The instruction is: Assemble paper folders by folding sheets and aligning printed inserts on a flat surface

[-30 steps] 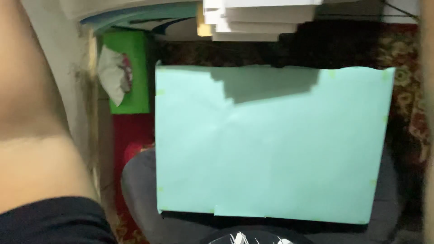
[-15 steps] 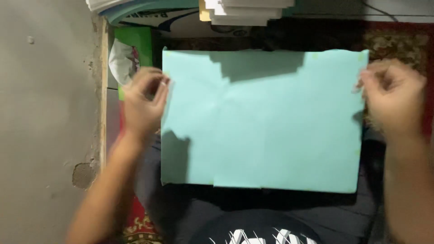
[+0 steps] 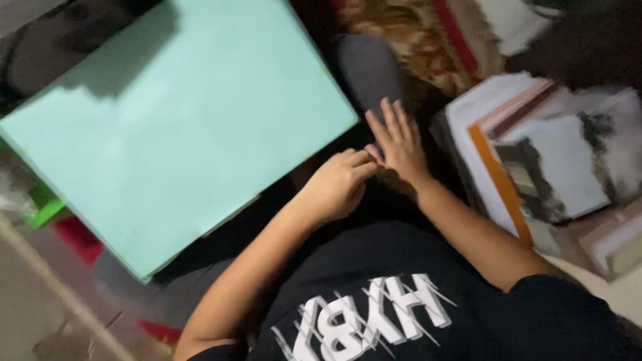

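Note:
A large pale green paper sheet (image 3: 174,127) lies tilted across my lap on the left, and neither hand touches it. Both hands meet just right of its lower right corner, over my dark trouser leg (image 3: 368,67). My right hand (image 3: 398,144) rests flat on the leg with its fingers spread and holds nothing. My left hand (image 3: 338,184) is loosely curled, its fingertips against the thumb side of the right hand. I see nothing inside it.
A pile of books and papers (image 3: 535,154), one with an orange edge, lies on the floor at the right. A patterned rug (image 3: 428,33) shows at the top. A green box (image 3: 43,204) and something red (image 3: 80,237) peek out beneath the sheet at the left.
Both hands have let go of the sheet's upper corners and come together beside it over my leg. The view has swung and tilted, bringing the pile of books into sight on the right.

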